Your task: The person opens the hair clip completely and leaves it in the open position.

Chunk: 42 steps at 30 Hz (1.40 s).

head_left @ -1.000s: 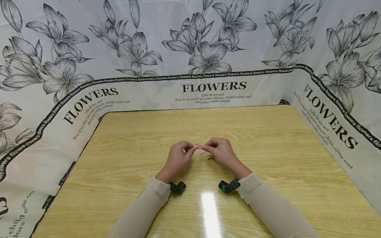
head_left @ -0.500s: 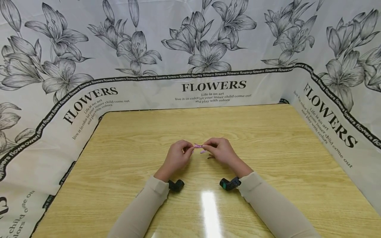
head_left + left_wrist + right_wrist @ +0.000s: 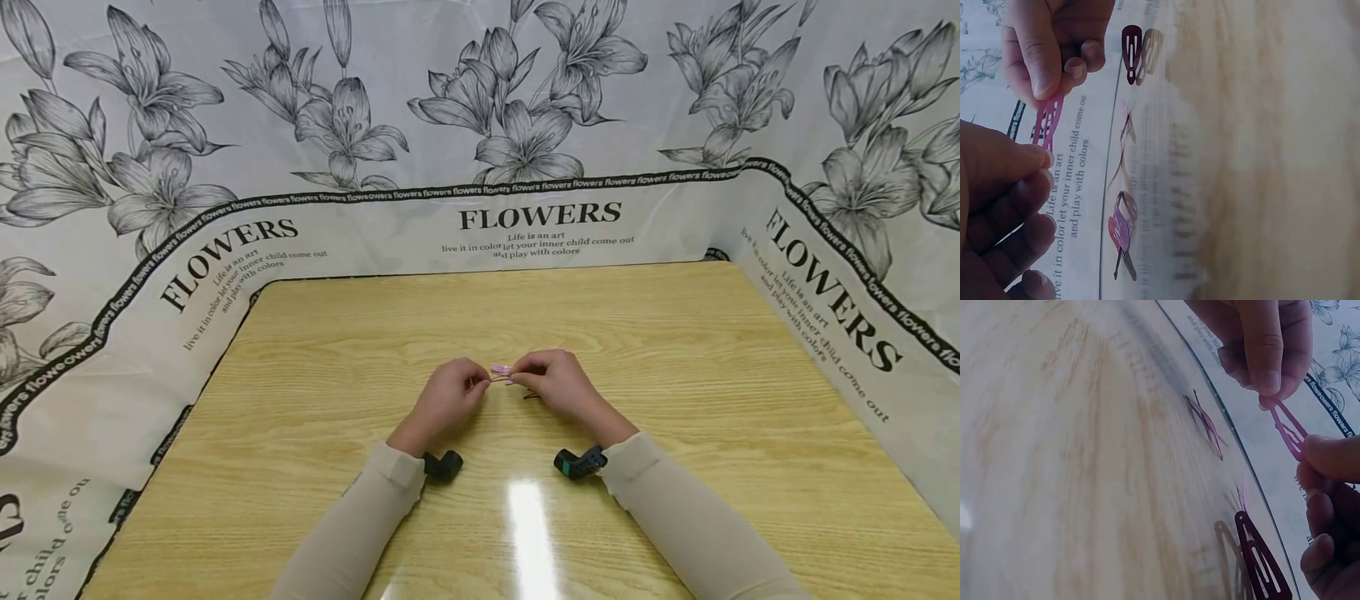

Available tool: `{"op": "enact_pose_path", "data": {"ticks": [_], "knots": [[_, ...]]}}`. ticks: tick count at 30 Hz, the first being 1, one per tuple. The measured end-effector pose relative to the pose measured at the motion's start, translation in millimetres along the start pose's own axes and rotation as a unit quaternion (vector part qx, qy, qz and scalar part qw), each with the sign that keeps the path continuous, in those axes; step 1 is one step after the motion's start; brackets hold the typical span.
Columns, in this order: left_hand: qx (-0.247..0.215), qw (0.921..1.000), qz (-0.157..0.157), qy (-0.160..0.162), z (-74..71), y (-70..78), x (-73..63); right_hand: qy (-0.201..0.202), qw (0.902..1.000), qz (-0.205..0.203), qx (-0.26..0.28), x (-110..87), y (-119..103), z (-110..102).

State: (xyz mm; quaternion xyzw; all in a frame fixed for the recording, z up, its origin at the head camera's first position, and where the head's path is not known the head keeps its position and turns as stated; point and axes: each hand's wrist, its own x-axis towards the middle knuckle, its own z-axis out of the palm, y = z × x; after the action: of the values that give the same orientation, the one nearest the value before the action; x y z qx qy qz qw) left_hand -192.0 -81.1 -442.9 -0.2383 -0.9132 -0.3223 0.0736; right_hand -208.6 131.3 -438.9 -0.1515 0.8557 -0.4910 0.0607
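Between left hand (image 3: 447,398) and right hand (image 3: 559,387), seemingly one pink hair clip (image 3: 1055,119) is pinched at both ends.

A slender pink hair clip (image 3: 1285,435), long and slotted, its narrow strips standing apart so that the backdrop shows through; the left hand (image 3: 450,393) pinches it towards one end and the right hand (image 3: 558,381) towards the other, leaving its middle stretch bare; in the right wrist view the strips draw together towards the left thumb; it is held above the worktop (image 3: 337,333); whether it is sprung or snapped cannot be told.
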Motion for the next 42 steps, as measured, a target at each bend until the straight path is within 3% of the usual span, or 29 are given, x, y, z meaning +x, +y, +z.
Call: {"op": "enact_pose_path", "data": {"ticks": [23,42], "knots": [[0.048,0.9972,0.006,-0.056,5.1,-3.4,-0.3,-0.014,0.9926,-0.031,-0.116,0.2,7.4,3.1],[0.068,0.9944,0.009,-0.081,6.3,-0.8,0.2,-0.032,0.9826,-0.067,-0.17,-1.7,5.0,4.8]]}}
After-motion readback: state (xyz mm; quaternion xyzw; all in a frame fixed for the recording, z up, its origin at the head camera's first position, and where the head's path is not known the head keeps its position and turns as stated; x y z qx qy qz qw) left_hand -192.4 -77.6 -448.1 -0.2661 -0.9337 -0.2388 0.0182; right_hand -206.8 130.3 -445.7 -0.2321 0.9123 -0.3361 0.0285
